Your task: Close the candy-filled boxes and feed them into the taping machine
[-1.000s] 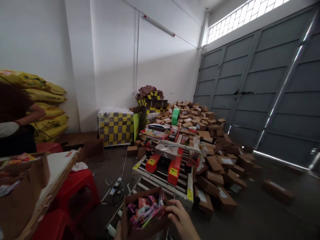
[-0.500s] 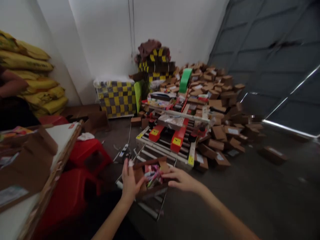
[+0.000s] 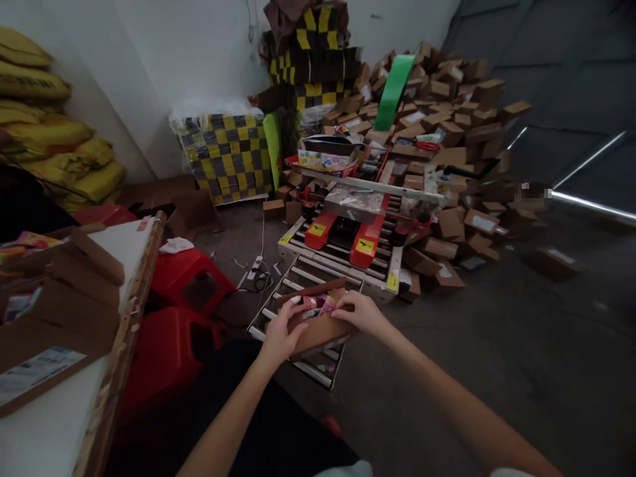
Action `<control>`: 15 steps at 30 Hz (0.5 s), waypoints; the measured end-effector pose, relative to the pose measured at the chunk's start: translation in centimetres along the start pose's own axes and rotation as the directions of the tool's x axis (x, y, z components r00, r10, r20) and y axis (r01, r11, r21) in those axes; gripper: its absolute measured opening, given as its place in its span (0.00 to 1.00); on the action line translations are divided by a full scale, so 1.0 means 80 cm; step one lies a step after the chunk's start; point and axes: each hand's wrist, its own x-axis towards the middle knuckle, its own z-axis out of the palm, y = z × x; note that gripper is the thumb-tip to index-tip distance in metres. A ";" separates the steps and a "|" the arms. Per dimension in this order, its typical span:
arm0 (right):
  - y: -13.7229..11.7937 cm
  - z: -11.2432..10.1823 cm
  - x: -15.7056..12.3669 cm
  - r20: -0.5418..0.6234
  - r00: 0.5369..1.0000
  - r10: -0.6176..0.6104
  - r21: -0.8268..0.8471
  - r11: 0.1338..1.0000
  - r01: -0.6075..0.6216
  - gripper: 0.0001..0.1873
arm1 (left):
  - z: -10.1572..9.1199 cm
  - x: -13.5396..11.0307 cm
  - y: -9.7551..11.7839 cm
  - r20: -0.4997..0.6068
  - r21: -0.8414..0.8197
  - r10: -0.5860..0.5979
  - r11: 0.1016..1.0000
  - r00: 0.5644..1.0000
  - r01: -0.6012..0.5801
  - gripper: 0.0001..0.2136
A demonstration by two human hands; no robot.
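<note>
Between my hands is a small open cardboard box point(image 3: 322, 332) with pink and purple packets point(image 3: 318, 305) inside. It sits over the near end of a roller conveyor point(image 3: 320, 377); whether it rests on the rollers is hard to see. My left hand point(image 3: 282, 336) grips the box's left end, thumb on the near side and fingers over the edge. At the right end, my right hand point(image 3: 364, 313) has its fingers curled on the flap and rim.
Beyond the conveyor stands a sealing machine with red side belts point(image 3: 370, 244). Brown parcels point(image 3: 447, 126) are heaped behind it. To my left are a white table point(image 3: 64, 424), larger open cartons point(image 3: 74, 311) and red stools point(image 3: 163, 351). A cable with a power strip point(image 3: 256, 267) lies on the floor.
The view has tipped downward. My right hand has gone from reaching at the box's contents to gripping its right flap. The near side of the box now shows more.
</note>
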 end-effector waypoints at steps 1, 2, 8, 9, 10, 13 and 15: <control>-0.003 0.004 -0.007 -0.135 0.991 0.011 -0.035 0.999 -0.016 0.14 | 0.006 -0.002 -0.002 -0.049 -0.004 0.005 1.000 0.999 -0.005 0.26; -0.007 0.010 -0.015 -0.250 0.968 -0.013 -0.078 0.997 -0.007 0.17 | 0.011 -0.004 -0.003 -0.102 0.029 0.020 0.999 0.995 -0.017 0.27; -0.029 0.043 -0.017 0.000 0.953 -0.303 -0.268 0.918 0.292 0.15 | 0.007 0.002 0.014 -0.304 0.560 0.056 0.818 0.951 0.131 0.41; -0.029 0.046 -0.009 0.045 0.954 -0.298 -0.282 0.912 0.298 0.14 | 0.002 0.008 0.017 -0.257 0.605 0.059 0.788 0.965 0.113 0.43; -0.029 0.048 -0.002 0.068 0.953 -0.295 -0.295 0.907 0.301 0.13 | -0.004 0.014 0.018 -0.195 0.634 0.061 0.770 0.979 0.078 0.43; -0.023 0.049 0.008 0.029 0.952 -0.306 -0.311 0.902 0.299 0.15 | -0.012 0.022 0.012 -0.093 0.661 0.086 0.750 0.992 -0.003 0.34; -0.018 0.052 0.000 -0.071 0.955 -0.289 -0.321 0.913 0.252 0.15 | -0.008 0.015 0.003 -0.101 0.656 0.164 0.752 0.981 -0.058 0.22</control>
